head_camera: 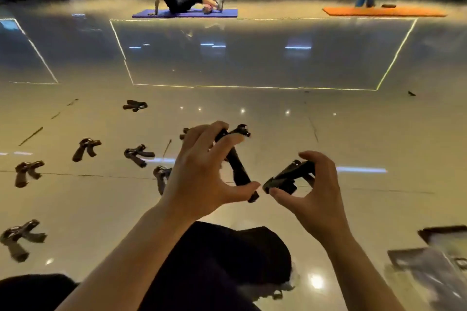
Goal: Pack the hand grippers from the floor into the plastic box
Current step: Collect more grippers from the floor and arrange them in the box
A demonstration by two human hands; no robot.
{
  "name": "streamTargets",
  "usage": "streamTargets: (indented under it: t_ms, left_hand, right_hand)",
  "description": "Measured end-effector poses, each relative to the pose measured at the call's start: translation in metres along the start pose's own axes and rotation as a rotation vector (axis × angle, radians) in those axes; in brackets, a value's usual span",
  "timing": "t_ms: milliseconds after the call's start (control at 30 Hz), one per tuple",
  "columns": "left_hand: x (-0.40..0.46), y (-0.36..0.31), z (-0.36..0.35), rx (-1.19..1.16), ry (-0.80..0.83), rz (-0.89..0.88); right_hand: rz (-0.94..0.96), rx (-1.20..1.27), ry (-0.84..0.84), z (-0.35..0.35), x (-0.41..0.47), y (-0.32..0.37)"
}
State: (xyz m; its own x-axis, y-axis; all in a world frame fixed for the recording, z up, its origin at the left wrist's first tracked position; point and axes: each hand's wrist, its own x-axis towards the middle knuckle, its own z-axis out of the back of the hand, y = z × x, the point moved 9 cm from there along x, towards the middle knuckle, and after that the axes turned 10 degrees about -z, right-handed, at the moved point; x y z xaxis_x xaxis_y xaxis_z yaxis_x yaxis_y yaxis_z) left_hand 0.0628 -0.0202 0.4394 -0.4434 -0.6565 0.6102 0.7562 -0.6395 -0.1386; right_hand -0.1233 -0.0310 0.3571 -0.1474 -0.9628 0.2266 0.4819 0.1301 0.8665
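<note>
Both hands hold grippers; most are on the floor, unpacked.
Loose grippers scattered left on glossy tile floor: black, V-shaped, padded handles. Left hand grips one gripper; right hand pinches a second gripper. Clear box far right, blurred, contents unclear.

The floor is seen as glossy, smooth tile, with lamps mirrored in it. The hand grippers are seen as black, matt on the handles and shinier at the heads. Dark matt cloth is seen at the knee.
</note>
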Motion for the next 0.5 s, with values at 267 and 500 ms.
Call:
streamTargets:
  t_ms: [267,500]
  left_hand:
    - [-0.015,-0.178,-0.056,-0.212,0.114,-0.121]
    - [-0.030,-0.295,-0.083,-0.301,0.190,-0.244]
  right_hand:
    - [-0.186,-0.094,-0.188,0.163,-0.112,-0.078]
    - [-0.305,-0.155,-0.277,0.262,-0.190,-0.110]
